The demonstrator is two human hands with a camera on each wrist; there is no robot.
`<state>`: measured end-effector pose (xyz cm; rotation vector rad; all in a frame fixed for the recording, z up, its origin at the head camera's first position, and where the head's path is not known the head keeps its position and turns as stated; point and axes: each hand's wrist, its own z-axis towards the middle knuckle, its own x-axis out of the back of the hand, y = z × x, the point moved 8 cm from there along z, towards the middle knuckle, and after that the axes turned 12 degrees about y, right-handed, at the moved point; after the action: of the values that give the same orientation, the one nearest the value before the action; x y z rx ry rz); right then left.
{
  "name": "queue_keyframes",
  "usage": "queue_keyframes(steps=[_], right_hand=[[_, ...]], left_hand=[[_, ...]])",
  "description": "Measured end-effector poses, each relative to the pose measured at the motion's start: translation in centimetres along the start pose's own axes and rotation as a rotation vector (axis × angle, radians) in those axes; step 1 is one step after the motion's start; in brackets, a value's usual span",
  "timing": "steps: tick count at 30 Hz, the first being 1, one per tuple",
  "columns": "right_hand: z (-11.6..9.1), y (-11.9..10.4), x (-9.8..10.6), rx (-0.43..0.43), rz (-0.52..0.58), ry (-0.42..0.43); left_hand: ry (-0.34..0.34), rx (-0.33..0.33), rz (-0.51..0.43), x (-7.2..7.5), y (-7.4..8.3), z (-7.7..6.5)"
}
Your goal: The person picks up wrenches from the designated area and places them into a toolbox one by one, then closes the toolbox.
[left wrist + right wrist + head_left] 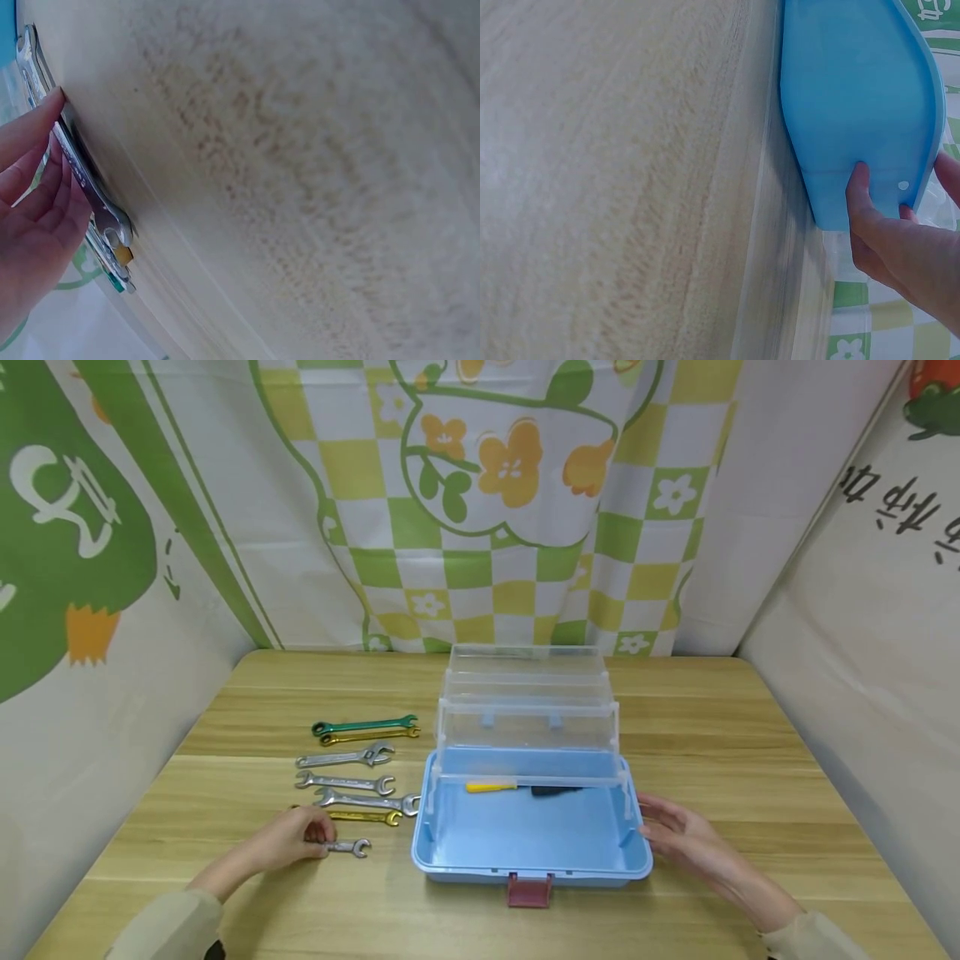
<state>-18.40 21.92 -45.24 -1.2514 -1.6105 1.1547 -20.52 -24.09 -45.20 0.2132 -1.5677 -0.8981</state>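
Observation:
In the head view my left hand (296, 839) pinches a small silver open-end wrench (352, 847) lying on the table. The left wrist view shows the thumb and fingers of that hand (45, 202) at a silver wrench (86, 176). My right hand (690, 843) touches the right side of the light blue toolbox (532, 878). Up close, its extended fingers (861, 199) rest against the outer wall and rim. The toolbox stands open, with clear trays (528, 727) raised at its back. Inside lie a yellow-handled tool (491, 787) and a black-handled one (551, 791).
Left of the toolbox lie a green ratchet wrench (367, 725), a gold ratchet wrench (375, 737), an adjustable wrench (337, 758), two larger silver wrenches (345, 782) and a gold wrench (363, 817). A dark red latch (529, 892) hangs at the toolbox front. Patterned cloth (510, 585) borders the table.

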Motion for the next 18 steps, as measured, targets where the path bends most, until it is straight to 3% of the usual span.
queue_keyframes(steps=[11, 18], right_hand=[[0.13, 0.18, 0.03, 0.017, 0.008, -0.005], [0.15, 0.23, 0.07, 0.018, 0.003, -0.005]], left_hand=[[-0.033, 0.016, -0.099, -0.09, -0.37, 0.30], [-0.025, 0.050, -0.194, 0.37, 0.40, 0.73]])
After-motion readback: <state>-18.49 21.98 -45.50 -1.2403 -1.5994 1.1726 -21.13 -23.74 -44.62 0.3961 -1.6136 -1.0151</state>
